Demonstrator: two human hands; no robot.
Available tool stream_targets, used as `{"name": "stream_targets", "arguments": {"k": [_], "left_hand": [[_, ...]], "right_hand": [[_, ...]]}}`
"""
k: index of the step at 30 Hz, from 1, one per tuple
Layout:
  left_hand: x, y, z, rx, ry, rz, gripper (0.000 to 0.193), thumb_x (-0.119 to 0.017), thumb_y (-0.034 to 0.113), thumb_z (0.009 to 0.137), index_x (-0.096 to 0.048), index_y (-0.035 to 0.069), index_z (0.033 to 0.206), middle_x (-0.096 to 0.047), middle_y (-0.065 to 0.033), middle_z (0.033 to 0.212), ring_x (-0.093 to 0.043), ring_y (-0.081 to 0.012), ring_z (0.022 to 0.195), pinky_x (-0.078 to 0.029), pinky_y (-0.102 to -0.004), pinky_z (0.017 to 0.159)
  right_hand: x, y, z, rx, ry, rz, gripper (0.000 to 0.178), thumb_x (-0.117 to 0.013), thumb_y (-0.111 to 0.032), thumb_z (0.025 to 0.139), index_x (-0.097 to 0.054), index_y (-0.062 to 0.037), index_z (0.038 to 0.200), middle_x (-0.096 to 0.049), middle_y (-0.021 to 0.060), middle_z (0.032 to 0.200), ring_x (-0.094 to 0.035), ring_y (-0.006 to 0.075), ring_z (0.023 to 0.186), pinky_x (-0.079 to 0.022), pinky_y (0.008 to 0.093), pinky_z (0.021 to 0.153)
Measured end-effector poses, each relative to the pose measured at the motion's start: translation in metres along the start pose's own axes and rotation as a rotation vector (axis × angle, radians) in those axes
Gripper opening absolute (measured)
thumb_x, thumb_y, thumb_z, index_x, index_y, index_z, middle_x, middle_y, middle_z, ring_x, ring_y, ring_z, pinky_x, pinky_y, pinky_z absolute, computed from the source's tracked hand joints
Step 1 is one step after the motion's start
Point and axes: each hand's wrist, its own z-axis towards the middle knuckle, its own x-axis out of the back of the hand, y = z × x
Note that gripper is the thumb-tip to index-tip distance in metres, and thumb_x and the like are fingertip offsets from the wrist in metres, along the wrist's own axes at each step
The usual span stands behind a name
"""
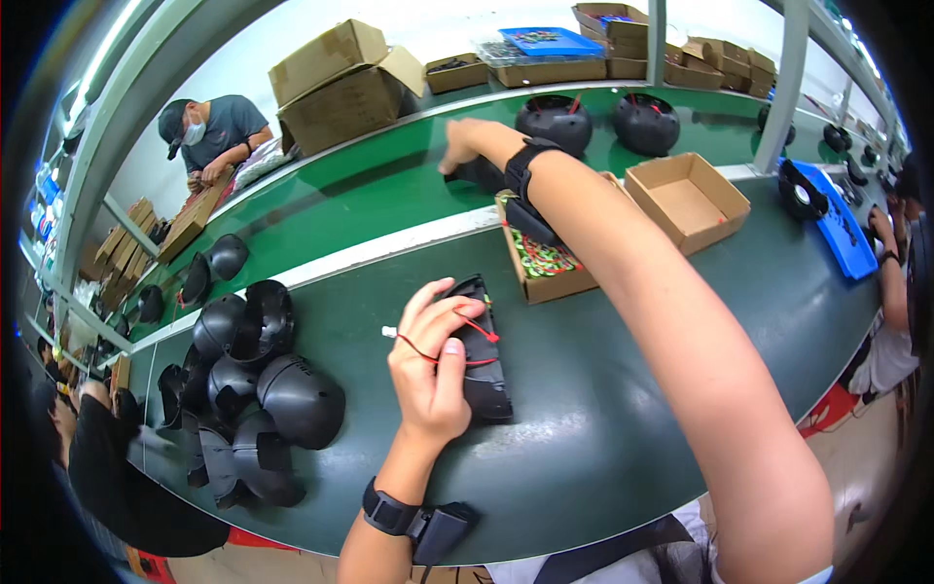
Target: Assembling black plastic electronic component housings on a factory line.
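My left hand (428, 365) is closed on the left side of a long black plastic part (488, 384) at the middle of the bench. A thin red wire (477, 329) runs over its fingers and the part, and a small white connector (389, 332) sticks out beside them. Stretched forward across the bench, my right hand (474, 139) is over the green belt; its fingers are smeared by motion. Just below it lies a dark curved piece (476, 175), and whether the hand touches it cannot be made out. Both wrists wear black straps.
Black dome-shaped shells (302, 399) are piled on the left of the bench. Under my right forearm stands a cardboard box (545, 277) of small green and red parts, beside another carton (687, 200). Two black round shells (646, 124) sit on the belt (389, 185). Co-workers are at both sides.
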Motion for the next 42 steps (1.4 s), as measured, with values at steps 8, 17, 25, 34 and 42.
{"name": "stream_targets", "arguments": {"k": [8,17,25,34,42], "left_hand": [[-0.002,-0.003,-0.002,-0.008,0.017,-0.061,0.038,-0.045,0.021,0.085,-0.066,-0.007,0.099,-0.066,-0.0201,0.103,-0.052,-0.0407,0.118,-0.037,-0.0468,0.102],[-0.015,0.007,-0.01,-0.022,0.033,-0.128,0.039,-0.045,0.02,0.083,-0.065,-0.009,0.101,-0.065,-0.0208,0.103,-0.051,-0.0414,0.118,-0.035,-0.0477,0.103],[-0.037,0.04,-0.017,-0.057,-0.09,-0.169,0.039,-0.045,0.023,0.085,-0.064,-0.007,0.101,-0.066,-0.0204,0.102,-0.051,-0.0429,0.116,-0.035,-0.0516,0.103],[-0.042,0.055,-0.02,-0.07,-0.162,-0.211,0.039,-0.045,0.019,0.08,-0.064,-0.007,0.101,-0.065,-0.0215,0.098,-0.055,-0.0426,0.109,-0.035,-0.0543,0.103],[-0.043,0.054,-0.022,-0.065,-0.155,-0.241,0.037,-0.047,0.015,0.077,-0.065,-0.008,0.099,-0.065,-0.0222,0.097,-0.055,-0.0462,0.107,-0.039,-0.0538,0.1]], "right_hand": [[0.042,0.013,-0.021,-0.149,-0.097,0.36,0.06,-0.075,-0.041,0.07,-0.066,0.006,0.106,-0.064,0.0201,0.116,-0.068,0.0361,0.094,-0.059,0.0461,0.072],[0.097,0.031,-0.236,0.166,-0.008,0.652,0.048,-0.059,-0.048,0.09,-0.052,-0.0022,0.102,-0.051,0.0018,0.087,-0.052,0.0099,0.084,-0.046,0.0278,0.068],[0.042,0.06,-0.375,-0.041,-0.236,0.592,0.054,-0.067,-0.043,0.086,-0.049,0.0048,0.104,-0.056,0.0183,0.102,-0.056,0.0229,0.094,-0.046,0.0342,0.08],[-0.005,0.048,-0.36,0.336,-0.188,1.383,0.075,-0.074,-0.013,0.08,-0.034,-0.0001,0.142,-0.048,0.0142,0.135,-0.045,0.0197,0.127,-0.035,0.0342,0.108],[0.001,0.055,-0.362,0.3,-0.233,1.372,0.074,-0.075,-0.013,0.079,-0.036,0.001,0.141,-0.049,0.0136,0.133,-0.048,0.0185,0.123,-0.038,0.0331,0.106]]}}
